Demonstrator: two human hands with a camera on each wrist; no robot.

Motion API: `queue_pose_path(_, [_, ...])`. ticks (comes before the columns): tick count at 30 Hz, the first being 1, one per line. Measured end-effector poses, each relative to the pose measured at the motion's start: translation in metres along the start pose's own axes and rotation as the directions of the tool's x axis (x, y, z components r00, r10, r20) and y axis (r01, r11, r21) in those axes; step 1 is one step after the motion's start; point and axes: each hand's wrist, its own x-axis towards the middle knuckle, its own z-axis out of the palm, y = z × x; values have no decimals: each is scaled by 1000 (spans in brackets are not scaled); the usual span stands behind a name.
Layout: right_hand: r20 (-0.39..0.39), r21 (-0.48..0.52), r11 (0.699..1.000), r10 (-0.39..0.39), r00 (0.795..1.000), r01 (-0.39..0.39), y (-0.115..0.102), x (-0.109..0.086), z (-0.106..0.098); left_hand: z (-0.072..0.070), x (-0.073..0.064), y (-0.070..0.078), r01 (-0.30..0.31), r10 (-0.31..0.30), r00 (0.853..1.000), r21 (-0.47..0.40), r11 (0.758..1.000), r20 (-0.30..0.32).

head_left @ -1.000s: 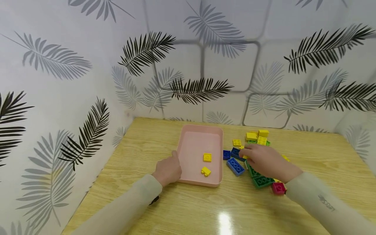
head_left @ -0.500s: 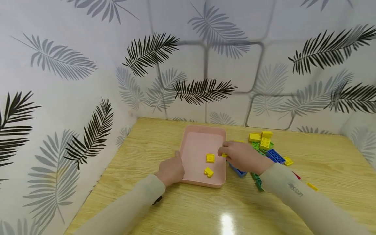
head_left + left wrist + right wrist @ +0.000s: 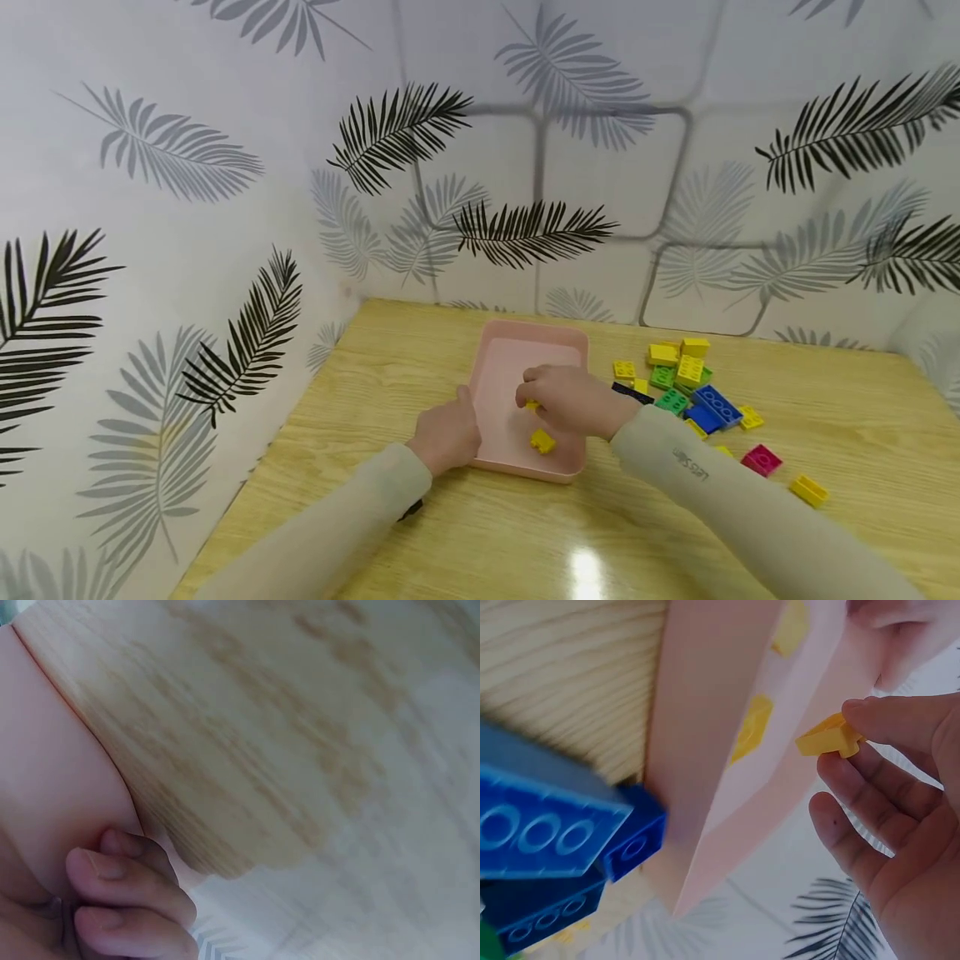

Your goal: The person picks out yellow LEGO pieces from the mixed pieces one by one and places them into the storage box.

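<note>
A shallow pink tray [image 3: 502, 379] lies on the wooden table. My left hand [image 3: 447, 432] grips its left side; in the left wrist view, curled fingers [image 3: 135, 896] hold the pink wall. Over the inside of the tray, my right hand [image 3: 568, 402] pinches a small yellow toy brick [image 3: 829, 741] between thumb and fingertips. Two other yellow bricks rest in the tray: one [image 3: 542, 441] near its front, and another [image 3: 751, 729] that shows in the right wrist view but is mostly hidden by the right hand from above.
Right of the tray spreads a loose pile of toy bricks, with blue ones [image 3: 716, 406], green ones [image 3: 672, 402] and several yellow ones [image 3: 690, 368]. A red brick [image 3: 762, 460] and a yellow one [image 3: 809, 490] lie nearer the front. A patterned wall [image 3: 570, 275] stands behind the table.
My right hand has moved left from the brick pile to above the tray, carrying a yellow brick. My left hand keeps its grip on the tray. The head view has shifted slightly.
</note>
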Motion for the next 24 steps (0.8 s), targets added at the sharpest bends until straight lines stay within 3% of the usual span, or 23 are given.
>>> queue_pose_path(4, [63,14,1000,11,998,-12,-8,10,1,-1,1,2,22,-22,1000,-6,1000,17])
queue_pose_path(9, [48,22,999,-33,998,32,-14,16,3,-1,2,2,31,-31,999,18,999,23])
queue_pose_path(14, [61,11,998,-58,996,58,-16,16,4,-1,2,4,30,-31,999,16,999,21])
queue_pose_path(24, [97,-3,1000,-29,995,30,-15,11,7,1,5,1,34,-34,999,-5,999,26])
